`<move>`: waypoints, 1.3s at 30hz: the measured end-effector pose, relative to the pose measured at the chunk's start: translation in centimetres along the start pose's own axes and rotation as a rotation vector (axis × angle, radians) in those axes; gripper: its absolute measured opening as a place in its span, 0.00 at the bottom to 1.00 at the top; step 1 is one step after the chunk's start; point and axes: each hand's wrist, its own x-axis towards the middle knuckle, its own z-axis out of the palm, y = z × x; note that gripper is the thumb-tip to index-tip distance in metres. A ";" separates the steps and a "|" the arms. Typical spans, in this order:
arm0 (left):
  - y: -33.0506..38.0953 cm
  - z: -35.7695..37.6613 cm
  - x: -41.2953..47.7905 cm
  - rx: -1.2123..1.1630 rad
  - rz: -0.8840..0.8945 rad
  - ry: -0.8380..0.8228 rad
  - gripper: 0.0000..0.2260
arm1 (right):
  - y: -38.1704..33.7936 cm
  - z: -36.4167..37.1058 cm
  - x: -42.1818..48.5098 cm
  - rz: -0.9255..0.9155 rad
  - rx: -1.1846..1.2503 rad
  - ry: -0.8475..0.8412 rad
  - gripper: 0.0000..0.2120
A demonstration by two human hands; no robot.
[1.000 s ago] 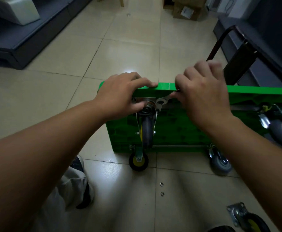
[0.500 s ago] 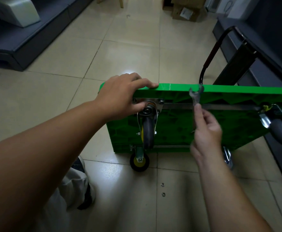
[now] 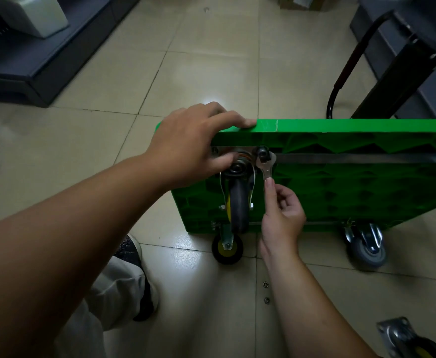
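Green ribbed plastic forms the underside of the cart point(image 3: 341, 192), which stands on its long edge on the glossy tiled floor point(image 3: 198, 60). The left hand point(image 3: 186, 146) grips the cart's top edge near its left corner, fingers curled over the rim and thumb against the steel plate point(image 3: 237, 149) of a caster point(image 3: 237, 202) with a dark rubber wheel. The right hand point(image 3: 281, 215) pinches the flat shaft of a small steel wrench point(image 3: 266, 171) between thumb and fingers. The wrench's open head sits on the bolt point(image 3: 263, 152) at the plate's right corner. Two small metal rings point(image 3: 265, 284) lie on the floor below, and a loose caster point(image 3: 403, 337) lies farther right.
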 end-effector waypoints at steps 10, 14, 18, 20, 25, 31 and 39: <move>-0.2 0.0 0.0 0.000 0.011 -0.004 0.24 | 0.1 -0.7 0.7 -0.178 -0.106 -0.016 0.04; -0.2 0.1 -0.1 0.000 0.019 -0.005 0.25 | -0.2 0.1 1.1 -0.240 -0.151 -0.036 0.05; -0.2 0.0 -0.2 0.006 0.024 -0.003 0.25 | -0.2 0.7 1.2 -0.273 -0.217 -0.042 0.05; -0.2 0.0 -0.2 0.005 0.021 -0.008 0.25 | -0.7 0.3 1.5 -0.294 -0.252 -0.042 0.06; 0.0 -0.1 0.1 0.011 0.010 0.001 0.24 | -6.0 -2.6 3.2 -0.708 -0.821 -0.072 0.11; 0.5 -0.5 -0.1 0.011 -0.005 -0.016 0.25 | -14.7 -0.7 3.6 -1.440 -1.508 -0.220 0.14; 1.6 -2.6 0.0 -0.036 -0.077 -0.237 0.31 | -17.9 1.8 2.3 -1.630 -1.907 -0.317 0.16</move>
